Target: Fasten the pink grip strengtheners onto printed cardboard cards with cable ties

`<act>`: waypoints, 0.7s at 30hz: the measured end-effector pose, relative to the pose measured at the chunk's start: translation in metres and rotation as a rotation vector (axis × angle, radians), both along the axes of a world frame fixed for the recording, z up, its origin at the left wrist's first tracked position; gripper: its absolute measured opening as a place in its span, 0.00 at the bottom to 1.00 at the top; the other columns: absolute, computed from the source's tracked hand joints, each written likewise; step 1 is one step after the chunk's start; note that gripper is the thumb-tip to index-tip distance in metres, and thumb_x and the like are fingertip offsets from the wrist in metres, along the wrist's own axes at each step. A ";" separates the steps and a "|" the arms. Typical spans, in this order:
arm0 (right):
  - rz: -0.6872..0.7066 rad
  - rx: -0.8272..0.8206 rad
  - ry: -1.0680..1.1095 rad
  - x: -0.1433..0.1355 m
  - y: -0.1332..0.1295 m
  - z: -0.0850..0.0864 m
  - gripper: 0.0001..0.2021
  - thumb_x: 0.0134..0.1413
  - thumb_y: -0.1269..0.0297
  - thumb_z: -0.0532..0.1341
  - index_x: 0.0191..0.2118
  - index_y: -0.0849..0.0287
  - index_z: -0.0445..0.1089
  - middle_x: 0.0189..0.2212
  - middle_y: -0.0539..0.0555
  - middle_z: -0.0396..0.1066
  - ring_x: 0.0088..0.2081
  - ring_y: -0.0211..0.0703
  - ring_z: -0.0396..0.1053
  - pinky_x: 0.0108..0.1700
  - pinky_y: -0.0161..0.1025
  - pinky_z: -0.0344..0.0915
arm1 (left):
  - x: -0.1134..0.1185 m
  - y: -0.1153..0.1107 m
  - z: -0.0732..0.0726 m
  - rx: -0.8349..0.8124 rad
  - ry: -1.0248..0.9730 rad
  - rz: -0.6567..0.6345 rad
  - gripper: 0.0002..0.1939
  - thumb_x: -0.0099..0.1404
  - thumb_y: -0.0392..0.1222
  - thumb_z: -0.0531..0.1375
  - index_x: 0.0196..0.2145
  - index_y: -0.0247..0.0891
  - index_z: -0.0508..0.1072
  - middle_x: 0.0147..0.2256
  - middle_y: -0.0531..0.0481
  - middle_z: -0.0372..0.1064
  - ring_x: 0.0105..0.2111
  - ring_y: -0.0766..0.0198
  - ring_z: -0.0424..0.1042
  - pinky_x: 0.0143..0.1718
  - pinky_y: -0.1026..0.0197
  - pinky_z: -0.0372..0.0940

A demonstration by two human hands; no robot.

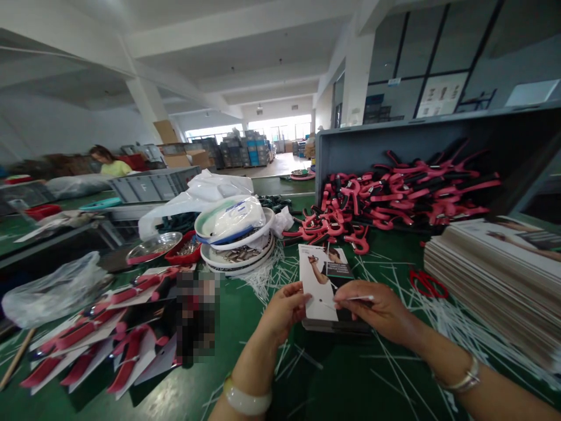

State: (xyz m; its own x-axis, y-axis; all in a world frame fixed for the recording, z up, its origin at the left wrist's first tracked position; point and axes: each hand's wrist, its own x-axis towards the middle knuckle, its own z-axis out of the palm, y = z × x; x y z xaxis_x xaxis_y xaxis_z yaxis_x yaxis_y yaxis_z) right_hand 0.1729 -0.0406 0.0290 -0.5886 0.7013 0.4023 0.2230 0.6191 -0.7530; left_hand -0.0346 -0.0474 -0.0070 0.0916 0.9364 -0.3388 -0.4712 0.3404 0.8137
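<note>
White strip sits pinched in the right hand; the left hand grips a printed card. Pink clamps crowd the worktop's far right.

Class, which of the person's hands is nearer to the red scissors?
Right. The right hand, pinching a white tie, is left of the red scissors; the left hand is farther left, at the near-left edge of the printed card.
</note>
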 end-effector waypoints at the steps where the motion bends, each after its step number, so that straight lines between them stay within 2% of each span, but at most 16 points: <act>1: 0.003 -0.008 -0.006 -0.001 0.001 0.002 0.10 0.59 0.61 0.54 0.37 0.56 0.72 0.31 0.52 0.71 0.27 0.34 0.69 0.24 0.28 0.67 | 0.000 0.000 0.000 -0.007 0.004 0.001 0.19 0.48 0.29 0.65 0.39 0.32 0.71 0.29 0.48 0.74 0.23 0.68 0.72 0.25 0.68 0.67; 5: -0.039 -0.046 0.038 -0.005 0.006 0.001 0.10 0.58 0.60 0.55 0.38 0.58 0.71 0.33 0.53 0.72 0.25 0.33 0.69 0.25 0.30 0.68 | 0.001 -0.002 0.003 -0.036 -0.009 -0.001 0.21 0.49 0.30 0.65 0.42 0.34 0.68 0.28 0.49 0.73 0.20 0.71 0.70 0.20 0.71 0.64; 8: -0.059 -0.126 0.087 -0.009 0.007 -0.005 0.11 0.58 0.58 0.55 0.37 0.58 0.71 0.35 0.54 0.73 0.31 0.37 0.72 0.32 0.34 0.70 | 0.004 -0.003 0.006 -0.043 -0.105 -0.008 0.22 0.50 0.29 0.64 0.44 0.34 0.66 0.29 0.49 0.73 0.21 0.70 0.71 0.20 0.71 0.64; 10: -0.073 -0.155 0.115 -0.011 0.005 -0.009 0.12 0.58 0.58 0.55 0.36 0.58 0.71 0.35 0.54 0.73 0.35 0.40 0.72 0.36 0.36 0.71 | 0.007 -0.005 0.009 -0.055 -0.189 -0.026 0.19 0.54 0.33 0.63 0.44 0.33 0.67 0.27 0.50 0.72 0.20 0.71 0.70 0.20 0.72 0.64; 13: -0.118 -0.162 0.176 -0.010 0.003 -0.012 0.11 0.58 0.58 0.55 0.36 0.58 0.71 0.35 0.54 0.73 0.35 0.39 0.72 0.39 0.38 0.70 | 0.015 -0.010 0.011 -0.120 -0.311 -0.100 0.12 0.60 0.39 0.59 0.40 0.29 0.70 0.25 0.49 0.70 0.20 0.72 0.69 0.19 0.74 0.64; 16: -0.127 -0.137 0.187 -0.005 0.003 -0.011 0.10 0.58 0.59 0.56 0.36 0.58 0.71 0.35 0.53 0.73 0.36 0.39 0.72 0.41 0.38 0.70 | 0.027 -0.015 0.011 -0.137 -0.314 -0.140 0.08 0.59 0.33 0.59 0.37 0.28 0.72 0.25 0.48 0.71 0.20 0.73 0.70 0.18 0.76 0.63; 19: -0.118 -0.040 0.109 0.001 0.003 -0.008 0.09 0.57 0.61 0.57 0.35 0.57 0.72 0.35 0.52 0.74 0.40 0.40 0.71 0.46 0.38 0.67 | 0.035 -0.018 0.010 -0.072 -0.247 -0.096 0.11 0.54 0.26 0.60 0.37 0.28 0.72 0.27 0.47 0.72 0.19 0.73 0.70 0.18 0.75 0.63; 21: -0.106 -0.003 0.045 0.004 0.003 -0.007 0.09 0.57 0.61 0.57 0.36 0.56 0.73 0.37 0.53 0.74 0.42 0.40 0.70 0.48 0.39 0.66 | 0.035 -0.018 0.010 -0.090 -0.238 -0.059 0.11 0.54 0.27 0.60 0.38 0.28 0.72 0.27 0.46 0.73 0.20 0.71 0.71 0.19 0.73 0.65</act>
State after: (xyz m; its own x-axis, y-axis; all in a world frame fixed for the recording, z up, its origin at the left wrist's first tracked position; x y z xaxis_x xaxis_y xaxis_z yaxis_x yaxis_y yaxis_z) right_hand 0.1764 -0.0378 0.0220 -0.4923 0.7600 0.4243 0.2530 0.5913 -0.7657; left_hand 0.0004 -0.0652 0.0029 0.2323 0.8940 -0.3831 -0.6225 0.4393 0.6477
